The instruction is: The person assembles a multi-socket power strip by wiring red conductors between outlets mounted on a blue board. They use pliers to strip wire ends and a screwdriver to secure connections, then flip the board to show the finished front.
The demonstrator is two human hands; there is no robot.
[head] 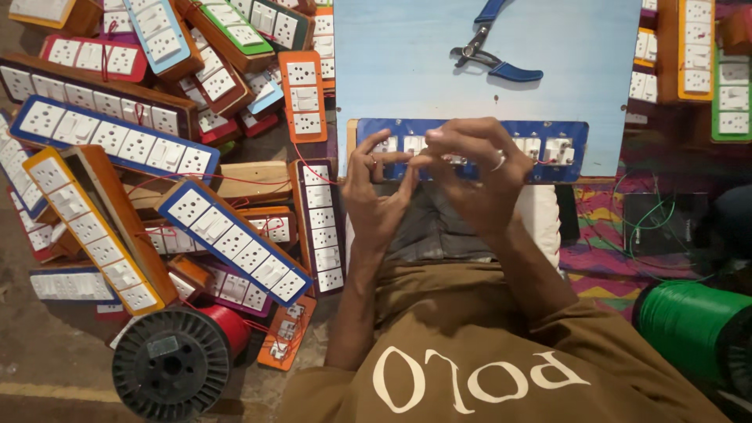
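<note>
A blue switch-and-socket panel (pixel 576 149) lies back side up at the near edge of a pale blue board (pixel 564 39), with white modules and red wires showing. My left hand (pixel 377 197) rests its fingers on the panel's left part. My right hand (pixel 474 168), with a ring on one finger, pinches at the wiring near the panel's middle. Both hands touch each other over the panel; what the fingertips pinch is too small to tell.
Blue-handled pliers (pixel 493 59) lie on the board. Many switch boards in wooden boxes (pixel 117 141) are heaped on the left, more at the right (pixel 697 47). A red wire spool (pixel 176 360) sits bottom left, a green spool (pixel 693 325) bottom right.
</note>
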